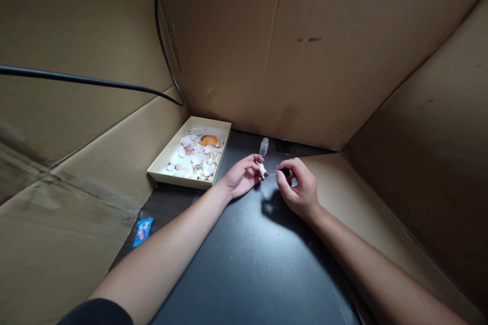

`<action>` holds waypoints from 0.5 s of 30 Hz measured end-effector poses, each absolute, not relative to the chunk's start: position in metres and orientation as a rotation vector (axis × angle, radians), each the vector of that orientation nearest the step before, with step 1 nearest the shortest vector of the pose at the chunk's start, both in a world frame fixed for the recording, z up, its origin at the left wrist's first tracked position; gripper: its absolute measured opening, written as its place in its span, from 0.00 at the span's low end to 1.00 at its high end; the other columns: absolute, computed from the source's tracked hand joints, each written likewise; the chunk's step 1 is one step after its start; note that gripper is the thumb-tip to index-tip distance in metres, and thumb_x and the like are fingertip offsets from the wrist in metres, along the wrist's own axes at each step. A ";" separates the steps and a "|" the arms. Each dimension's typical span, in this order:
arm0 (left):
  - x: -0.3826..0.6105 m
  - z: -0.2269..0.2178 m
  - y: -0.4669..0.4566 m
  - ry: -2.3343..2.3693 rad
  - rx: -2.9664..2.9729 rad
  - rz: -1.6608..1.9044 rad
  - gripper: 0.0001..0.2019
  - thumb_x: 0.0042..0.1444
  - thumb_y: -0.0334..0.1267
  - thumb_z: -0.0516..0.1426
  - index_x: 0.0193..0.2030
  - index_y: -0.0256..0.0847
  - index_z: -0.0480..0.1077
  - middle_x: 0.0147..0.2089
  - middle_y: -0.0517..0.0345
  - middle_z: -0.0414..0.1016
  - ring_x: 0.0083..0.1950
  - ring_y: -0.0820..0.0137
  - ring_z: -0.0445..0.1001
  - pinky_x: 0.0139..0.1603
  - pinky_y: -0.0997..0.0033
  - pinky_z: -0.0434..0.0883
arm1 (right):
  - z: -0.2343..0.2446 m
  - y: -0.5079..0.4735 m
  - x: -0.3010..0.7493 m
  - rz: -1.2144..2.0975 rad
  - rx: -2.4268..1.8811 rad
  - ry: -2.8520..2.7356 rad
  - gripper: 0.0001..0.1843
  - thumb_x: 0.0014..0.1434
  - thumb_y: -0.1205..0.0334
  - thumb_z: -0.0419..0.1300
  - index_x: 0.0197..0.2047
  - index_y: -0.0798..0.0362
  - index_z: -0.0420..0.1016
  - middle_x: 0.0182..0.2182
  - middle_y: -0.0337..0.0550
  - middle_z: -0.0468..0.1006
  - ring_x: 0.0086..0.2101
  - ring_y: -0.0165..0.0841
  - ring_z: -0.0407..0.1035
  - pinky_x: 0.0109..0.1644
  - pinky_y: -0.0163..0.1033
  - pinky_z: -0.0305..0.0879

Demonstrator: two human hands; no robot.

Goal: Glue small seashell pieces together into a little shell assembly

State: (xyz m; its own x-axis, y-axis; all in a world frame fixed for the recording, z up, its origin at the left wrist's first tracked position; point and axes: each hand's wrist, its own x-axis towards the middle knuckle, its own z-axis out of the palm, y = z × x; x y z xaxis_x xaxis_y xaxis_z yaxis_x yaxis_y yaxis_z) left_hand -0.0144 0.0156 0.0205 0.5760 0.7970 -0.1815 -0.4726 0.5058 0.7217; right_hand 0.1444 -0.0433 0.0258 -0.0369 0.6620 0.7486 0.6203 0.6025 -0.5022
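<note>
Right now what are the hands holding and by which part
The left hand holds what looks like a shell by its left side; the right hand, an applicator by its cap.

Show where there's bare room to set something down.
Widest is the dark tabletop between left forearm and right forearm, bar specks. The pale cardboard between right forearm and side wall is also bare, perhaps not level. It's crowded around the left hand and right hand: small bottle just beyond, shell tray to the left.
</note>
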 end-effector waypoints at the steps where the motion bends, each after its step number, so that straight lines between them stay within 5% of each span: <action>1: -0.014 0.021 0.015 0.544 0.675 0.813 0.11 0.44 0.24 0.54 0.36 0.38 0.65 0.25 0.60 0.66 0.26 0.75 0.67 0.31 0.75 0.63 | 0.026 -0.043 0.144 0.046 -1.062 -1.718 0.03 0.58 0.68 0.57 0.36 0.51 0.67 0.27 0.37 0.67 0.24 0.28 0.58 0.29 0.35 0.58; 15: -0.015 0.023 0.014 0.544 0.664 0.833 0.11 0.44 0.24 0.55 0.36 0.38 0.64 0.25 0.61 0.66 0.27 0.75 0.67 0.31 0.76 0.62 | 0.027 -0.044 0.144 0.052 -1.061 -1.722 0.03 0.58 0.68 0.57 0.36 0.51 0.68 0.26 0.37 0.66 0.24 0.28 0.59 0.29 0.36 0.59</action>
